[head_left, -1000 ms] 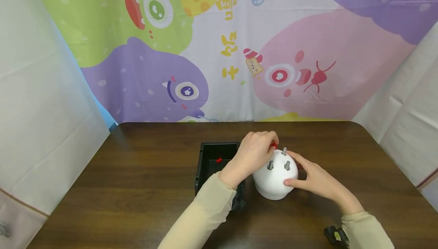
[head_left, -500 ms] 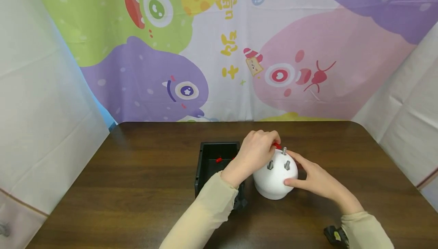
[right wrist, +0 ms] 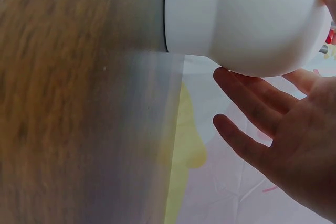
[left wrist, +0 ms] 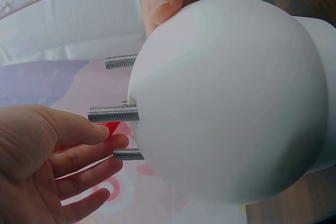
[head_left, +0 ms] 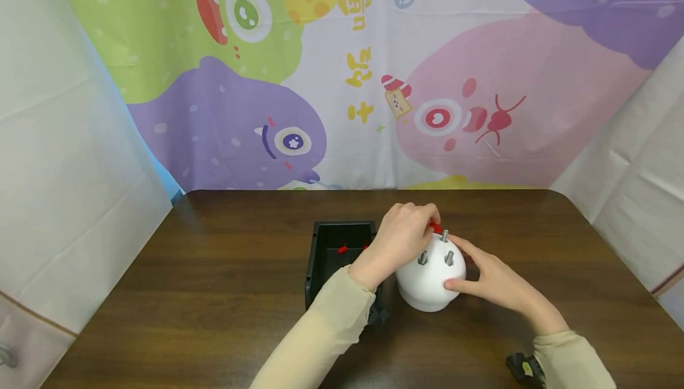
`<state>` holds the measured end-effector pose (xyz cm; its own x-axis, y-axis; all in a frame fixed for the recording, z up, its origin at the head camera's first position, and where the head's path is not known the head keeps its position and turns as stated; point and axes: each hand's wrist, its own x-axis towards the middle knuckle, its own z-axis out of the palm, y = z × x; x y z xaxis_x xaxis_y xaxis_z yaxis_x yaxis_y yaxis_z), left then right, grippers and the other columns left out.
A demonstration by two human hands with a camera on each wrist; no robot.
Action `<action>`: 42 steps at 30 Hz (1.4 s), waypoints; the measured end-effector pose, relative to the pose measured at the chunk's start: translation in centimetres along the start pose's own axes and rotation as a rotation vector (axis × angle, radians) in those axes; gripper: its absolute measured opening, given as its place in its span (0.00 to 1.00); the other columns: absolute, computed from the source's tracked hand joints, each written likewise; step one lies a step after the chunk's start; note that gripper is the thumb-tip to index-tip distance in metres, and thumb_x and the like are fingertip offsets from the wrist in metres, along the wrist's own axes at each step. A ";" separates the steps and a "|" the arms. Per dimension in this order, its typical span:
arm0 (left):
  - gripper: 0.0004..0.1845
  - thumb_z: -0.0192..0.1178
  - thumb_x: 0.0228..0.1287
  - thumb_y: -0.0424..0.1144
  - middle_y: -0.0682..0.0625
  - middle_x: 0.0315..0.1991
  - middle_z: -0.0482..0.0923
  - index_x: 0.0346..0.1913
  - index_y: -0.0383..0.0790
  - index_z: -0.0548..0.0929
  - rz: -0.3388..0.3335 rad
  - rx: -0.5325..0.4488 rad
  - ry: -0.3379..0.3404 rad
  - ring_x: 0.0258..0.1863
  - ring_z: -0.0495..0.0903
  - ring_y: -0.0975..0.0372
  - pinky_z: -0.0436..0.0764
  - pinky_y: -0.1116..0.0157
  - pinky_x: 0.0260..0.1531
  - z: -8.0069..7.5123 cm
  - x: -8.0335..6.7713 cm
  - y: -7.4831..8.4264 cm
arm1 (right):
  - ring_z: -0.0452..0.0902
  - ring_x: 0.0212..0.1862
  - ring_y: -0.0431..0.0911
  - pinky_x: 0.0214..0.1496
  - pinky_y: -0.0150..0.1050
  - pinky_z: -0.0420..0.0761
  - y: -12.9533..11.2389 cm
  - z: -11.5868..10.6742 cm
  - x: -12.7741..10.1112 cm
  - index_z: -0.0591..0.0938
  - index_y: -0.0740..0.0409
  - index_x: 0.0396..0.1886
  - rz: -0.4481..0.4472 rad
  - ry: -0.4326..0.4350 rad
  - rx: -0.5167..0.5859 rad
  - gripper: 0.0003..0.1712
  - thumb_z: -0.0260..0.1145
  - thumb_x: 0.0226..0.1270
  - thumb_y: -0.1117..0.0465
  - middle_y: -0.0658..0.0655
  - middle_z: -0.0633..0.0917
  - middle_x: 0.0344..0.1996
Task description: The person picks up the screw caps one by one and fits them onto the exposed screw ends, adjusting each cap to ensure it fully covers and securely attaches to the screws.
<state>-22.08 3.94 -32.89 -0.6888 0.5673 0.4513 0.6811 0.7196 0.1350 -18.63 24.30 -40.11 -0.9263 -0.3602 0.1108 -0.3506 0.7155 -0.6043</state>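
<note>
A white dome (head_left: 427,282) stands on the dark wooden table (head_left: 214,294), with three threaded metal bolts (head_left: 445,236) sticking up from its top. My left hand (head_left: 401,237) pinches a small red piece (head_left: 435,228) at the far bolt. In the left wrist view the red piece (left wrist: 111,128) shows between thumb and fingers beside a bolt (left wrist: 113,113) on the dome (left wrist: 231,98). My right hand (head_left: 488,276) rests against the dome's right side with straight fingers; the right wrist view shows its fingers (right wrist: 252,108) touching the dome (right wrist: 241,19).
A black open box (head_left: 333,258) sits left of the dome, with small red pieces (head_left: 342,250) inside. A dark wrist camera (head_left: 526,370) shows at the lower right. A colourful cartoon cloth hangs behind the table; white sheets flank both sides.
My left hand has shifted the red piece slightly right, closer to the far bolt. The right hand and dome have stayed put.
</note>
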 end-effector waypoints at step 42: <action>0.03 0.58 0.60 0.39 0.59 0.31 0.82 0.36 0.48 0.81 -0.006 -0.003 0.007 0.31 0.79 0.68 0.72 0.68 0.47 1.0 0.8 0.9 | 0.69 0.57 0.53 0.52 0.55 0.70 0.1 0.2 0.0 0.56 0.48 0.69 -0.003 -0.007 0.003 0.49 0.67 0.50 0.40 0.60 0.70 0.60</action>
<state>-22.26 5.43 -33.29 -0.6908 0.5604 0.4569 0.6780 0.7216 0.1400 -18.68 24.30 -40.33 -0.9240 -0.3669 0.1074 -0.3533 0.7123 -0.6064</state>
